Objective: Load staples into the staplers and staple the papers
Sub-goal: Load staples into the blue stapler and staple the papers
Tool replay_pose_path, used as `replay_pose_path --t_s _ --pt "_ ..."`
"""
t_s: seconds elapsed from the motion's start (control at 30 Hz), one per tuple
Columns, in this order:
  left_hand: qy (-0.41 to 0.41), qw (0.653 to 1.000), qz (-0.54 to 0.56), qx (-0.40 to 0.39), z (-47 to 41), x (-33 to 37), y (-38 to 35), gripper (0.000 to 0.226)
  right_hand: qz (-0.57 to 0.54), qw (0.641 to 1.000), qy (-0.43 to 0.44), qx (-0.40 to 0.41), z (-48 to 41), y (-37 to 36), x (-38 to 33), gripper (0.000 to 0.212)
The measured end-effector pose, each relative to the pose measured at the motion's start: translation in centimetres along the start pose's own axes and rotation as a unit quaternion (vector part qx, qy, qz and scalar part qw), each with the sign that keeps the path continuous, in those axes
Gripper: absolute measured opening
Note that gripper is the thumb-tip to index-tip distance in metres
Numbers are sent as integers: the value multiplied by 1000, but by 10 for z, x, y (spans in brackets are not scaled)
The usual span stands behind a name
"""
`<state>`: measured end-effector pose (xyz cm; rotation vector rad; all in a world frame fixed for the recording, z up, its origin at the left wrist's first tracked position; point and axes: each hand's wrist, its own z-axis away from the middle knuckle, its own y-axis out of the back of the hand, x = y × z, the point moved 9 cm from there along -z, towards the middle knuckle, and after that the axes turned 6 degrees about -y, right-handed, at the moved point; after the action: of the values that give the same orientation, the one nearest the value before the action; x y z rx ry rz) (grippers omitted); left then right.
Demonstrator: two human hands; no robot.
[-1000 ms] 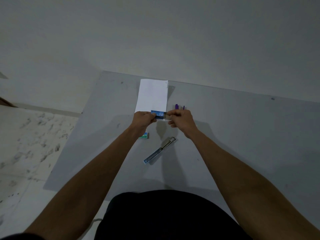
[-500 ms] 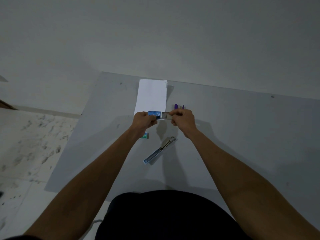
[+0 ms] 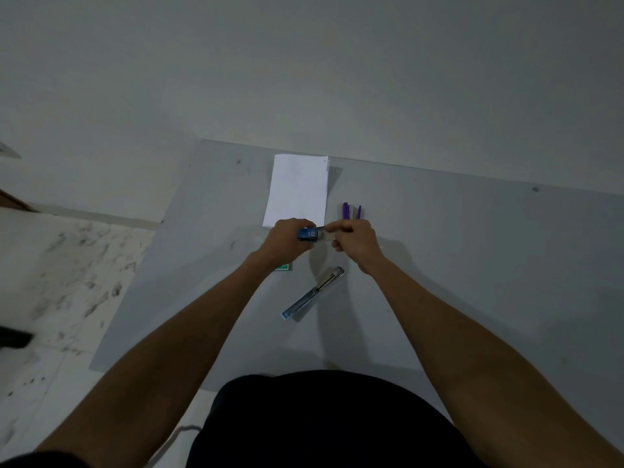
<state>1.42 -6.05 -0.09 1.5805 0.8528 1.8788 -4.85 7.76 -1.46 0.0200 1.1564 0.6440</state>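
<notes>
I hold a small blue stapler point(image 3: 310, 234) marked "10" in my left hand point(image 3: 286, 238), above the table near the paper's front edge. My right hand point(image 3: 354, 238) pinches a thin silver part sticking out of the stapler's right end. A stack of white paper point(image 3: 299, 190) lies flat just beyond my hands. A purple stapler point(image 3: 351, 211) rests to the right of the paper, partly hidden by my right hand. A long silver and light-blue stapler point(image 3: 314, 292) lies opened flat on the table below my hands.
A small green staple box point(image 3: 284, 267) peeks out from under my left wrist. The grey table point(image 3: 489, 265) runs far to the right and ends at a wall behind the paper. Its left edge drops to a speckled floor point(image 3: 67, 265).
My hands have drawn closer together and dropped slightly. Less of the silver part shows between them than half a second ago. Everything on the table stayed put.
</notes>
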Motion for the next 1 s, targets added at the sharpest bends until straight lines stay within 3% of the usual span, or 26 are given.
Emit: replay_pose_path --t_s 0.23,0.53,0.8,1.0 --pt "-27 999 -22 12 1 8 3 36 81 995 55 -35 2 -9 -8 17" --pt "-21 1000 -21 -3 5 5 -1 39 116 991 53 -35 1 -9 -5 3" --pt "-21 1000 -23 -1 3 11 -5 40 141 988 30 57 -3 1 -2 22" --pt "-22 1000 -19 1 3 12 -4 38 128 991 -17 28 -8 -3 -2 18"
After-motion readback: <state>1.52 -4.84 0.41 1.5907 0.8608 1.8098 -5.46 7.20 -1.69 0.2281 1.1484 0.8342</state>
